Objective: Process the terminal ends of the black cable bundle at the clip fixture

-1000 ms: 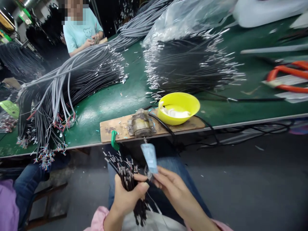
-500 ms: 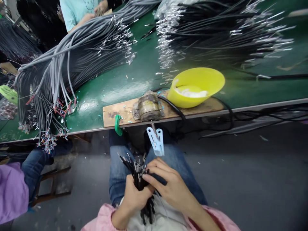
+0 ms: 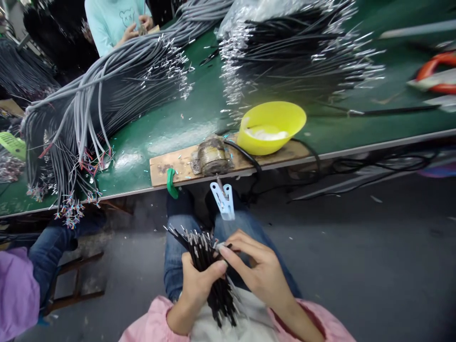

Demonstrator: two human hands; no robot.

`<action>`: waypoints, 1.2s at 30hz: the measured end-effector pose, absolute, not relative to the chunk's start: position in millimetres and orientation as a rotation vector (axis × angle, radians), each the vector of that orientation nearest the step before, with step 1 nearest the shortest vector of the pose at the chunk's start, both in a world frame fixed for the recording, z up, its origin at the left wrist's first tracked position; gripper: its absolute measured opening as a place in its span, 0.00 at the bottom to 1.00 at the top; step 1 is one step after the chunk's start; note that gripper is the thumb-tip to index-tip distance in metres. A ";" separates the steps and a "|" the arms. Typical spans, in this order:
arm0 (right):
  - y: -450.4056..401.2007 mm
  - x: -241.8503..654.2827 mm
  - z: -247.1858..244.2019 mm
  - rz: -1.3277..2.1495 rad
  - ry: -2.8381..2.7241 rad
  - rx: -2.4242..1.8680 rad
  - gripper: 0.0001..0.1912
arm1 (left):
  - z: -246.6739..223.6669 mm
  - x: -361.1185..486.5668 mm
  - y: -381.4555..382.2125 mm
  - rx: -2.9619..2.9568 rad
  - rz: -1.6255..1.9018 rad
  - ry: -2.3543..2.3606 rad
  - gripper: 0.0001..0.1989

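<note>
Over my lap, my left hand [image 3: 201, 280] is wrapped round a bundle of short black cables [image 3: 203, 249] with bare silvery ends. The bundle slants, its lower ends showing below the hand. My right hand [image 3: 258, 266] is closed at the bundle's right side, thumb and forefinger pinching the end of one black cable; a small pale tip shows at the fingers. Just beyond my hands, a light blue clothes peg [image 3: 223, 202] hangs on the shaft of a small motor [image 3: 213, 156]. This motor sits on a wooden board [image 3: 162, 171] at the table edge.
A yellow bowl [image 3: 272, 128] with white stuff stands on the board, beside a green clamp [image 3: 172, 184]. Grey cables [image 3: 89, 95] and black cables [image 3: 288, 47] lie heaped on the green table [image 3: 149, 135]. Across it, a person's hands [image 3: 137, 27] hold something small. Orange-handled scissors [image 3: 440, 73] lie right.
The view has shifted a little, bringing the orange handles in at right. My right fingers have moved slightly, and the bundle shows more spread in my left hand.
</note>
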State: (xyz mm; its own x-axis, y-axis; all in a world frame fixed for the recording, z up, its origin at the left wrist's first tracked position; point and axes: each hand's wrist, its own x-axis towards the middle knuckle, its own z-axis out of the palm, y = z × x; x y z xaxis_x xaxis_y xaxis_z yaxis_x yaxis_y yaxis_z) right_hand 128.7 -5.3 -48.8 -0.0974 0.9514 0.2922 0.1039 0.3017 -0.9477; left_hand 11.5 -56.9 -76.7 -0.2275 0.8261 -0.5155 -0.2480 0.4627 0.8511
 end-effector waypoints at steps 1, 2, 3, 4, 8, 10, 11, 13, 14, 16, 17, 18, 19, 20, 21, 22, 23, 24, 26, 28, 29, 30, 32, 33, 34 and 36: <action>-5.3 129.2 -48.4 0.980 -1.479 -1.021 0.13 | -75.9 12.3 -56.4 0.538 1.093 1.469 0.23; -5.3 129.7 -48.0 0.979 -1.479 -1.018 0.13 | -75.5 13.0 -56.2 0.544 1.093 1.460 0.23; -5.3 130.2 -47.7 0.975 -1.479 -1.016 0.14 | -75.4 13.4 -56.3 0.553 1.085 1.450 0.22; -5.3 130.5 -47.4 0.968 -1.480 -1.015 0.14 | -75.7 13.6 -56.5 0.564 1.072 1.440 0.20; -5.8 129.6 -47.4 0.943 -1.470 -1.021 0.15 | -78.1 12.6 -57.2 0.605 1.014 1.427 0.12; -5.8 128.6 -47.7 0.939 -1.456 -1.020 0.15 | -79.0 12.0 -57.2 0.610 1.006 1.444 0.13; -5.7 128.2 -47.7 0.938 -1.450 -1.016 0.15 | -79.2 11.8 -57.3 0.609 1.007 1.456 0.13; -5.1 127.7 -47.6 0.944 -1.449 -1.002 0.15 | -78.5 12.0 -57.5 0.602 1.024 1.488 0.12; -4.8 127.6 -47.4 0.952 -1.449 -0.995 0.14 | -77.5 12.2 -57.5 0.594 1.042 1.509 0.12; -4.0 127.7 -47.3 0.978 -1.441 -0.987 0.13 | -74.4 12.9 -57.4 0.576 1.094 1.554 0.13; -3.6 127.8 -47.2 0.987 -1.431 -0.986 0.12 | -72.3 13.3 -57.1 0.567 1.124 1.574 0.13; -3.2 127.9 -47.3 0.991 -1.418 -0.985 0.12 | -70.1 13.6 -56.5 0.558 1.149 1.589 0.14; -2.9 127.9 -47.4 0.989 -1.407 -0.985 0.11 | -67.9 13.8 -55.7 0.550 1.168 1.599 0.13; -2.5 127.8 -47.5 0.983 -1.400 -0.983 0.11 | -65.7 14.1 -54.7 0.544 1.179 1.603 0.13; -2.2 127.6 -47.6 0.975 -1.398 -0.980 0.11 | -63.8 14.3 -53.6 0.540 1.183 1.603 0.13; -2.0 127.2 -47.6 0.968 -1.400 -0.977 0.11 | -62.1 14.5 -52.5 0.537 1.182 1.600 0.13; -1.9 126.6 -47.4 0.963 -1.403 -0.977 0.12 | -60.7 14.9 -51.5 0.535 1.178 1.597 0.14; -1.9 125.9 -47.2 0.958 -1.403 -0.979 0.12 | -59.5 15.2 -50.6 0.534 1.172 1.594 0.15; -2.3 124.2 -46.3 0.944 -1.394 -0.985 0.14 | -57.7 16.0 -49.9 0.534 1.160 1.591 0.17; -2.9 122.7 -45.3 0.937 -1.368 -0.998 0.15 | -56.2 16.8 -50.4 0.536 1.151 1.598 0.18; -3.2 122.4 -45.0 0.940 -1.351 -1.006 0.16 | -55.4 17.1 -51.1 0.537 1.151 1.607 0.18; -3.5 122.3 -44.8 0.950 -1.333 -1.017 0.17 | -54.4 17.5 -51.9 0.538 1.153 1.619 0.18; -4.3 122.9 -45.0 0.986 -1.296 -1.050 0.18 | -51.2 18.3 -53.6 0.540 1.163 1.644 0.18; -4.7 123.4 -45.3 1.020 -1.280 -1.070 0.19 | -48.8 19.0 -54.2 0.541 1.168 1.655 0.18; -5.3 123.8 -45.6 1.069 -1.263 -1.088 0.19 | -45.9 20.0 -54.5 0.541 1.170 1.662 0.18; -6.7 124.1 -46.2 1.213 -1.222 -1.110 0.20 | -38.4 22.6 -53.8 0.555 1.169 1.670 0.18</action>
